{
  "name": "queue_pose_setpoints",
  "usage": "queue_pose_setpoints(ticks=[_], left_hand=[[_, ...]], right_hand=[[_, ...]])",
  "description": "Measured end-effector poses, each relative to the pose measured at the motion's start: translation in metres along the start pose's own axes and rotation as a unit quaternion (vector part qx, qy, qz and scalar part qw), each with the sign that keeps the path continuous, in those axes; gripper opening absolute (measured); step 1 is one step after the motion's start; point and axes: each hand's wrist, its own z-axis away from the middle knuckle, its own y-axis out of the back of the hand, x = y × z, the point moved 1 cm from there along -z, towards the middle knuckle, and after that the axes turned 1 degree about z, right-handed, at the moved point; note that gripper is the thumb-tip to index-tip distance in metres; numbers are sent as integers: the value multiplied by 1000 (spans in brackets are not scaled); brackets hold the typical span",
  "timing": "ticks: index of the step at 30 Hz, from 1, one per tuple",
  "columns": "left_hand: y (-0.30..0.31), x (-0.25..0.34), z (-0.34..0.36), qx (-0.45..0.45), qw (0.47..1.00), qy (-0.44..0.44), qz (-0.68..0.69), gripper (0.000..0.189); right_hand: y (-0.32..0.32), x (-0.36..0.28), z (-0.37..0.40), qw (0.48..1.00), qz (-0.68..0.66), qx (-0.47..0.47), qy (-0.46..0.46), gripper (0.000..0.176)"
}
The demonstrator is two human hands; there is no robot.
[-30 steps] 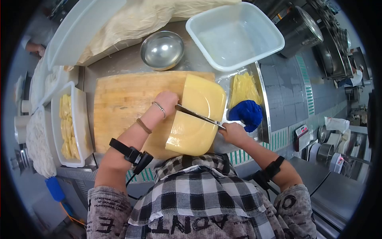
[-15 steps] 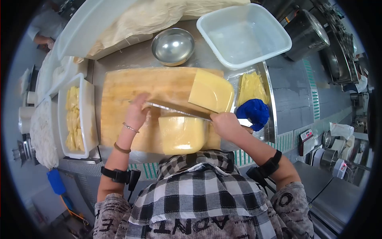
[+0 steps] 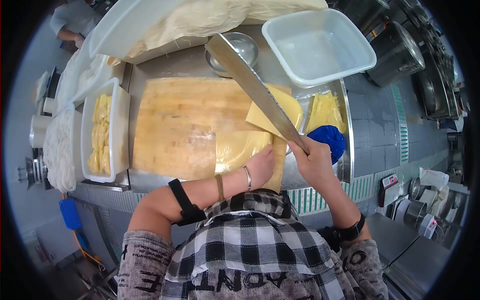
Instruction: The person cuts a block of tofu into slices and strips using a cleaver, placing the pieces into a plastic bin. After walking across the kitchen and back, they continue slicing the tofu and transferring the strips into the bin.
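Observation:
My right hand (image 3: 312, 155) is closed round the handle end of a long, wide knife (image 3: 260, 92), whose blade slants up and left above the wooden board (image 3: 175, 125). Near the board's front edge, my left hand (image 3: 260, 168) rests at the right side of a yellow slab (image 3: 237, 147); its fingers are bent, and whether they grip the slab is hard to tell. Behind it lies a second yellow slab (image 3: 287, 107), partly covered by the blade.
A metal bowl (image 3: 242, 47) and a white tub (image 3: 320, 47) stand behind the board. Yellow sheets (image 3: 325, 112) and a blue bundle (image 3: 327, 140) lie at right. A white bin (image 3: 122, 130) holds yellow pieces at left. Another person (image 3: 72, 22) is far left.
The knife has swung from low across the board to raised, pointing up and left. My left hand has left the blade's far end and moved right to the near slab.

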Motion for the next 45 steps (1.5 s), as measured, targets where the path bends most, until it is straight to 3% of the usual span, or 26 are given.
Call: queue_pose_setpoints(ticks=[1,2,4,5,7,11,13,15,17,20,24,27,29,30,32,34,36,38,39,41,45], left_hand=[[3,-2,1,-64,997,9,-39,23],[-1,-5,6,-65,997,8,-38,23],[-8,-13,26,26,996,63,55,22],[-11,-15,34,26,996,62,54,22],[-5,-22,50,203,970,92,98,20],[3,-14,63,211,968,132,30,20],[12,-6,47,70,983,162,43,24],[-3,-8,44,39,992,117,41,28],[-32,-5,43,153,986,26,69,31],[-29,-7,50,102,994,31,18,36],[-25,-14,50,139,989,5,39,36],[-28,-11,34,148,976,-79,140,36],[-28,-10,34,313,927,-121,166,29],[-21,-12,39,311,926,-129,168,29],[-3,-30,67,419,856,-55,297,19],[-11,-64,93,444,845,80,288,12],[-33,-100,105,540,752,219,309,9],[-71,-136,114,498,709,329,376,13],[-75,-142,113,495,712,324,379,13],[-86,-153,107,401,689,309,518,20],[-62,-171,81,368,693,243,571,28]], right_hand=[[-1,3,2,1000,7,17,17,21],[-2,5,5,1000,6,17,16,21],[-4,7,11,1000,14,2,-15,21],[-6,8,15,1000,14,3,-16,21],[-10,11,23,999,42,6,-34,21],[-25,1,37,994,40,7,-99,21],[-31,-6,43,992,50,38,-107,21],[-31,-20,47,990,52,56,-120,20],[-36,-27,55,987,51,72,-137,20],[-39,-28,68,982,57,132,-120,19],[-47,-38,77,976,77,121,-165,17],[-58,-37,83,973,75,137,-169,16],[-64,-38,90,972,81,159,-155,16],[-67,-39,95,971,84,163,-154,17],[-74,-46,106,969,86,169,-159,18],[-81,-57,119,965,64,165,-194,18],[-92,-63,133,958,63,173,-218,18],[-103,-71,144,949,64,180,-250,17],[-108,-76,148,947,64,184,-256,17],[-117,-85,154,939,29,161,-303,15],[-138,-97,158,934,6,152,-324,15]])
